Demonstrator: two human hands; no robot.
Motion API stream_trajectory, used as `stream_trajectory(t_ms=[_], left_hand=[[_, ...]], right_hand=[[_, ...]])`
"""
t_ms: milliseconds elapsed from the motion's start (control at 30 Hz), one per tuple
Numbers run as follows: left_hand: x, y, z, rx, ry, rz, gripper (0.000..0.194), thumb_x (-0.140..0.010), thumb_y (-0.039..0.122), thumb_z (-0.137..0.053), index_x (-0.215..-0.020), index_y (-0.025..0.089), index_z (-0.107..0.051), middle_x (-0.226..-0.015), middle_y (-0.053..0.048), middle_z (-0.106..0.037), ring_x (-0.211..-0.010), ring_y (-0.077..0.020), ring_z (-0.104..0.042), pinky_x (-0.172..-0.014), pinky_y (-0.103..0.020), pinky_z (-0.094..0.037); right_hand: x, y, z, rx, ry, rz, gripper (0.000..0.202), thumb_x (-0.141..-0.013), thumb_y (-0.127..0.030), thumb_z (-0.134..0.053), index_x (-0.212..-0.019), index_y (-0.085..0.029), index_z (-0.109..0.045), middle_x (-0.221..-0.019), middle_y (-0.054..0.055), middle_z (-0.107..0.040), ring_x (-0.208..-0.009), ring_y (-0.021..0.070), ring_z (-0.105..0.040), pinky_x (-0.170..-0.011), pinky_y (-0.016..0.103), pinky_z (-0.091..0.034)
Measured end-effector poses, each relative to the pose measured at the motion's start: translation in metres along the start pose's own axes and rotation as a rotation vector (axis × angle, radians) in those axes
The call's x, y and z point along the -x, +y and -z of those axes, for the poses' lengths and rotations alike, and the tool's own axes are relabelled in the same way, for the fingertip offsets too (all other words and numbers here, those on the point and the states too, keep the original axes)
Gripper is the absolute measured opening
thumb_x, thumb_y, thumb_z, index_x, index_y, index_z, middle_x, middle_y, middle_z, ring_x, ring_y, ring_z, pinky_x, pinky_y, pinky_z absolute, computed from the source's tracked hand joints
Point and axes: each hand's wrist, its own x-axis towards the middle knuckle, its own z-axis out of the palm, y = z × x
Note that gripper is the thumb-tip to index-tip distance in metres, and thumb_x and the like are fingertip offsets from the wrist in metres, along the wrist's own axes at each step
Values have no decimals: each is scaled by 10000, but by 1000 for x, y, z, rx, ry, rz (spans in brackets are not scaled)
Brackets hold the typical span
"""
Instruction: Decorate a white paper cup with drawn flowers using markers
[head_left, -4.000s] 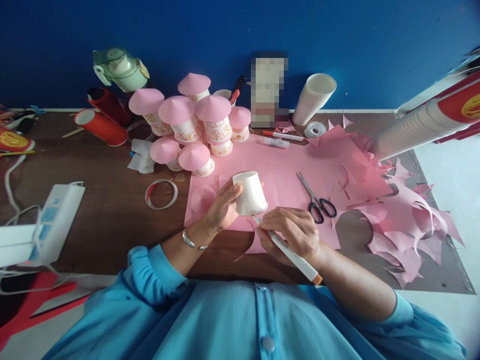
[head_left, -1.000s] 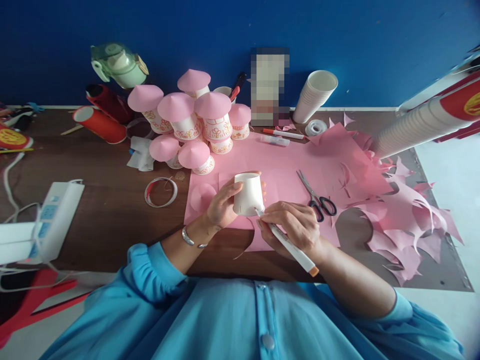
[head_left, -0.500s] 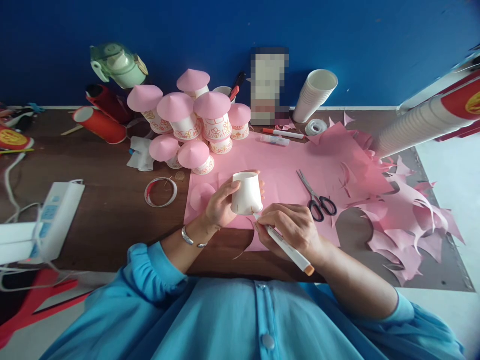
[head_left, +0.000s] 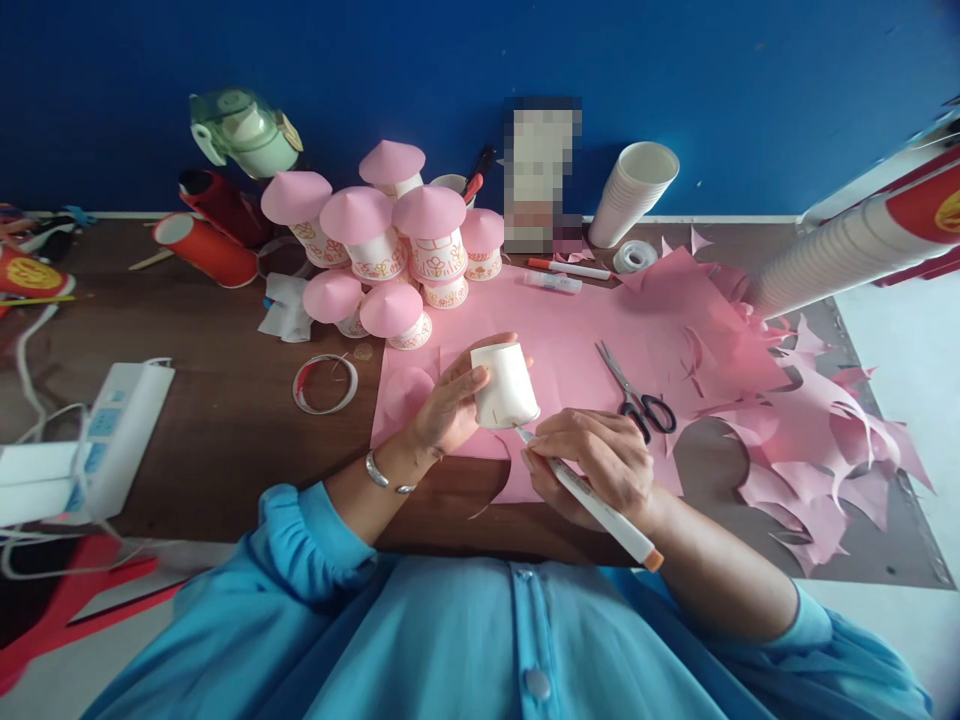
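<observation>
A plain white paper cup [head_left: 504,385], upside down and a little tilted, is held in my left hand [head_left: 451,402], fingers behind it and thumb on its near side. A short drawn line shows near the cup's lower rim. My right hand [head_left: 592,460] grips a white marker [head_left: 604,515] with an orange end, its tip at or very close to the rim. Pink paper [head_left: 555,330] lies beneath both hands. Black-handled scissors [head_left: 634,395] rest on that paper, just beyond my right hand.
Several decorated cups with pink cone roofs [head_left: 356,215] stand at the back left. A tape roll [head_left: 325,384] lies left of the pink sheet. Paper scraps [head_left: 817,440] cover the right side. Stacked white cups [head_left: 634,195] stand at the back; a power strip [head_left: 124,440] lies left.
The cup has turned and tilted slightly in my left hand, shifting a little right. My right hand and the marker have moved slightly right and down.
</observation>
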Motion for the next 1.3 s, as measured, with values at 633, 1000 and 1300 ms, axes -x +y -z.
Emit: stream_trajectory(t_ms=[633,1000,1300], left_hand=[[0,2,-2,44,-62,8,698,-850,445,-692,-1476,164,-564,-1203,-154,-750,-1078,-301,-705,-795,-348,-537],[2,1,-2,-4,-42,-6,652,-850,447,-703,-1434,172,-610,-1212,-147,-751,-1071,-291,-705,-808,-339,-536],[-1,2,-1,34,-62,3,689,-836,456,-695,-1456,177,-583,-1216,-160,-746,-1046,-303,-716,-789,-363,-562]], right_hand=[[1,3,-1,75,-14,6,196,-893,-53,-659,-971,-203,-561,-718,-16,-673,-628,136,-696,-578,252,-579],[2,4,-3,72,-23,-4,201,-881,-40,-660,-966,-200,-572,-734,-12,-677,-631,132,-695,-577,250,-569],[3,2,-2,71,-96,-17,199,-893,-54,-656,-935,-206,-536,-726,-19,-679,-614,124,-686,-546,246,-532]])
